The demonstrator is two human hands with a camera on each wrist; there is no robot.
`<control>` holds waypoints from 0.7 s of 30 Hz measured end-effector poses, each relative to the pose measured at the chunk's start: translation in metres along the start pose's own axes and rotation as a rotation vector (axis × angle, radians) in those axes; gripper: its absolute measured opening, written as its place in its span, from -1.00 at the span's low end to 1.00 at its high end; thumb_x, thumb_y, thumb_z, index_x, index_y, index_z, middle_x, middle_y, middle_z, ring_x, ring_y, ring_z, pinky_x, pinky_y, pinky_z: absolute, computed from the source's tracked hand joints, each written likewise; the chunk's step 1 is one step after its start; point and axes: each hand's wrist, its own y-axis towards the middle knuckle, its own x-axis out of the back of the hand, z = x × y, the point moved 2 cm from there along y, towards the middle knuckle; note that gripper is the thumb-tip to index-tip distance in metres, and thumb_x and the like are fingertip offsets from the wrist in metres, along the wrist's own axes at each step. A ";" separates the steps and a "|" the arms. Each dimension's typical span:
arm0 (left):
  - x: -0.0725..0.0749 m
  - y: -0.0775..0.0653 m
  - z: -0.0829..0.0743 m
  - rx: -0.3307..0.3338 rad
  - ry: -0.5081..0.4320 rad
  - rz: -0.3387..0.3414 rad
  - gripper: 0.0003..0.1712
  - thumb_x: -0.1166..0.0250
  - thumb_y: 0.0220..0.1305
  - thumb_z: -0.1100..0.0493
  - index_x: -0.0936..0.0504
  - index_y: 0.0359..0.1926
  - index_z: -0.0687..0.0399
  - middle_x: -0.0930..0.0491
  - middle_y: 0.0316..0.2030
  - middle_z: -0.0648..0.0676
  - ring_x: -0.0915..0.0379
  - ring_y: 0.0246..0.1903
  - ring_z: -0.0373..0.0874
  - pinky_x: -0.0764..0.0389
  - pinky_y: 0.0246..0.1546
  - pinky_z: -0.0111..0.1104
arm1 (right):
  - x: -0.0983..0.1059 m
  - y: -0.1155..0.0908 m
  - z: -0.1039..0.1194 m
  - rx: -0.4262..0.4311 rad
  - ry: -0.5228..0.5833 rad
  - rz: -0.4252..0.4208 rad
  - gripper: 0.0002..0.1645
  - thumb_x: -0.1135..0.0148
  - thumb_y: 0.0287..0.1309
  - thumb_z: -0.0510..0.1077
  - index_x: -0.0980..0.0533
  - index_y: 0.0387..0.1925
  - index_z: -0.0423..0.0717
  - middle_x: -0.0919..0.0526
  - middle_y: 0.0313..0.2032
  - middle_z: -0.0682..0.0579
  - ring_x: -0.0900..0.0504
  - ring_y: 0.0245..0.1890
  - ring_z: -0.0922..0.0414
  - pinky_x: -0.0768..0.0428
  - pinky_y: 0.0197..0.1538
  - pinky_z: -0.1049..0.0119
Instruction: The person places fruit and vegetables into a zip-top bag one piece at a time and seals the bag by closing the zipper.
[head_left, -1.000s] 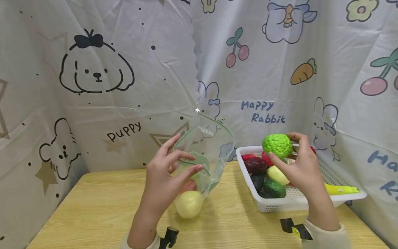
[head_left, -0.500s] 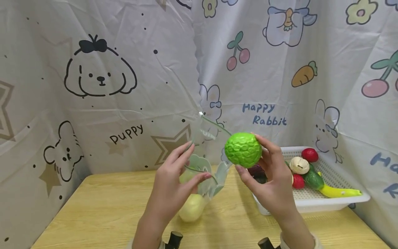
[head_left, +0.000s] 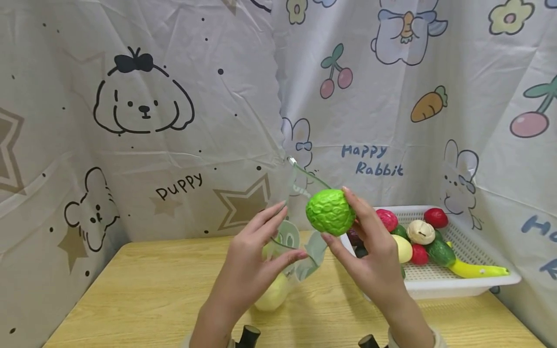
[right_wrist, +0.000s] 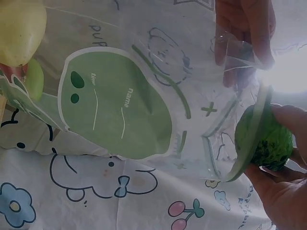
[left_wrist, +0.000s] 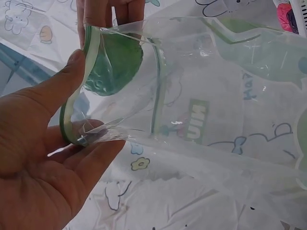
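My left hand (head_left: pixel 250 258) grips the green-edged mouth of a clear zip bag (head_left: pixel 316 249), spreading it between thumb and fingers. My right hand (head_left: pixel 372 244) holds a bumpy green toy custard apple (head_left: pixel 329 212) by thumb and fingertips, right at the bag's mouth. Through the clear plastic in the left wrist view, the custard apple (left_wrist: pixel 115 64) overlaps the opening. The right wrist view has the green rim (right_wrist: pixel 252 139) crossing in front of it. A pale yellow round fruit (right_wrist: pixel 21 31) lies at the bag's bottom, beside red and green pieces.
At the right, a white plastic basket (head_left: pixel 457 289) holds several toy fruits and vegetables, including a yellow banana-like piece (head_left: pixel 478 269), a white bulb (head_left: pixel 420 232) and red pieces. A printed curtain (head_left: pixel 235 121) hangs behind the wooden table (head_left: pixel 143 290).
The right hand has carried the custard apple leftward from above the basket to the bag's mouth. The left hand, holding the bag, has shifted slightly right.
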 end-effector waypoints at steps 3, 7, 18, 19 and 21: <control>-0.001 0.000 0.000 0.014 -0.011 0.010 -0.20 -0.39 -0.04 -0.10 -0.43 0.23 0.12 -0.44 0.23 0.04 -0.41 0.11 -0.20 -0.70 -0.11 -0.35 | -0.001 -0.001 -0.001 -0.004 -0.048 0.043 -0.01 -0.43 -0.23 -0.40 -0.25 0.32 -0.14 -0.40 0.28 -0.18 -0.48 0.13 0.05 -0.47 0.14 0.61; 0.000 0.001 0.002 0.033 -0.013 0.003 -0.21 -0.40 -0.05 -0.09 -0.45 0.21 0.10 -0.44 0.22 0.02 -0.51 -0.04 -0.23 -0.71 -0.14 -0.36 | 0.002 0.001 -0.001 0.021 -0.107 0.056 -0.14 -0.37 -0.12 -0.37 -0.30 0.29 -0.12 -0.37 0.31 -0.14 -0.35 0.26 -0.02 -0.35 0.27 0.56; 0.006 0.003 0.010 0.061 0.007 -0.086 -0.19 -0.42 -0.10 -0.11 -0.47 0.19 0.13 -0.48 0.19 0.07 -0.48 -0.18 -0.18 -0.67 -0.36 -0.28 | 0.031 0.006 -0.022 -0.073 -0.157 0.025 -0.36 -0.19 0.05 -0.40 -0.42 0.21 -0.04 -0.41 0.28 -0.08 -0.38 0.23 0.01 -0.49 0.17 0.54; 0.007 0.003 0.011 0.061 0.015 -0.090 -0.19 -0.42 -0.10 -0.11 -0.47 0.19 0.13 -0.48 0.19 0.07 -0.47 -0.23 -0.17 -0.65 -0.39 -0.30 | 0.035 0.006 -0.027 -0.100 -0.175 0.040 -0.39 -0.19 0.07 -0.37 -0.42 0.21 -0.03 -0.41 0.27 -0.09 -0.37 0.23 0.00 -0.52 0.20 0.41; 0.007 0.003 0.012 0.063 0.024 -0.096 -0.18 -0.42 -0.11 -0.12 -0.47 0.20 0.12 -0.48 0.20 0.05 -0.43 -0.31 -0.19 -0.62 -0.42 -0.32 | 0.041 0.004 -0.038 -0.168 -0.224 0.098 -0.44 -0.20 0.12 -0.29 -0.42 0.20 -0.03 -0.40 0.26 -0.14 -0.35 0.23 -0.07 -0.52 0.23 0.06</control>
